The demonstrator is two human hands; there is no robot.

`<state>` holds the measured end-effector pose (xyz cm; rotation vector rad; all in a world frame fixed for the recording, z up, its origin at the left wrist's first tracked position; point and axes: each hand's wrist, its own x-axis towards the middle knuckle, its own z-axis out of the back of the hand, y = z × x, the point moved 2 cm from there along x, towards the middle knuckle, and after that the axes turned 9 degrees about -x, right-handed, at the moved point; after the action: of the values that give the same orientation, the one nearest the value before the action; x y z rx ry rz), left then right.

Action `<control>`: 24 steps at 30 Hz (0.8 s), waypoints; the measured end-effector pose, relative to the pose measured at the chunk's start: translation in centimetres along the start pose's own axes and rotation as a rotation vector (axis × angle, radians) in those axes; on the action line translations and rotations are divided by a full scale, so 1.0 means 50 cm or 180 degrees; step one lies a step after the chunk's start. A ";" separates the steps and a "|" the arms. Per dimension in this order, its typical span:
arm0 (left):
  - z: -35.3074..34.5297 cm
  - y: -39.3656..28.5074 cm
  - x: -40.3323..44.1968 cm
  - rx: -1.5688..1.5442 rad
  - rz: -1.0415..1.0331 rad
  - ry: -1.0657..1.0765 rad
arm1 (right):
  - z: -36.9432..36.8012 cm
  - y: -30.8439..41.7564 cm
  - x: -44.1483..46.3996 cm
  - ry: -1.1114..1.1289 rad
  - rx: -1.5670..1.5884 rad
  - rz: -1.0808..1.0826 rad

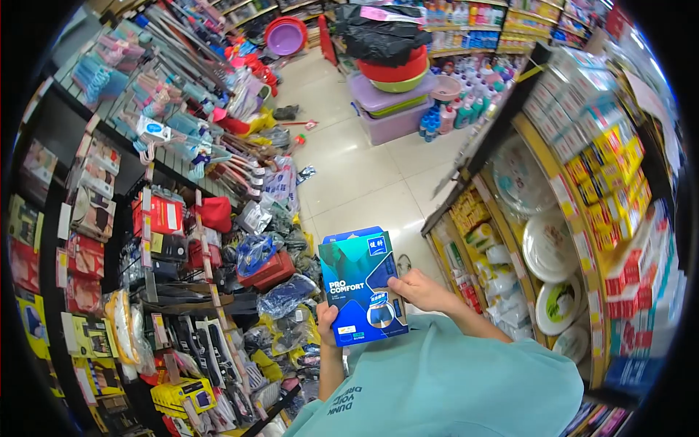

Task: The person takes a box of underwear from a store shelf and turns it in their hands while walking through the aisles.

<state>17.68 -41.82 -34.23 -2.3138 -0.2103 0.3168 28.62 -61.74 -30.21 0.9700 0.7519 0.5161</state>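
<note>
A flat blue and teal box (360, 284) marked "PRO COMFORT" is held upright in front of the green shirt, its printed front facing the camera. My left hand (328, 324) grips its lower left edge, with the thumb on the front and the other fingers hidden behind. On the right edge, my right hand (415, 288) holds the box with its thumb pressed on the front. A picture of dark blue underwear shows on the lower right of the box.
Shelves (145, 247) with packaged goods stand at the left, with bagged items (287, 295) heaped on the floor beside them. At the right, a shelf unit (510, 240) holds plates (550, 247) and boxes. Purple storage bins (393, 120) stand on the tiled floor (357, 175) ahead.
</note>
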 end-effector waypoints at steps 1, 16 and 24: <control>-0.001 -0.003 0.021 -0.0003 -0.0026 -0.0108 | 0.015 0.004 0.031 -0.0003 -0.0008 0.0104; -0.150 -0.035 0.527 0.0014 -0.0185 0.0316 | 0.358 0.020 0.365 -0.0834 0.1053 0.0154; -0.153 -0.024 0.724 -0.0235 0.0113 0.0261 | 0.442 -0.002 0.503 -0.1247 0.1716 -0.0235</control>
<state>54.42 -37.31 -34.11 -2.4004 -0.1426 0.2350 61.66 -56.38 -30.88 1.4846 0.5745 0.0420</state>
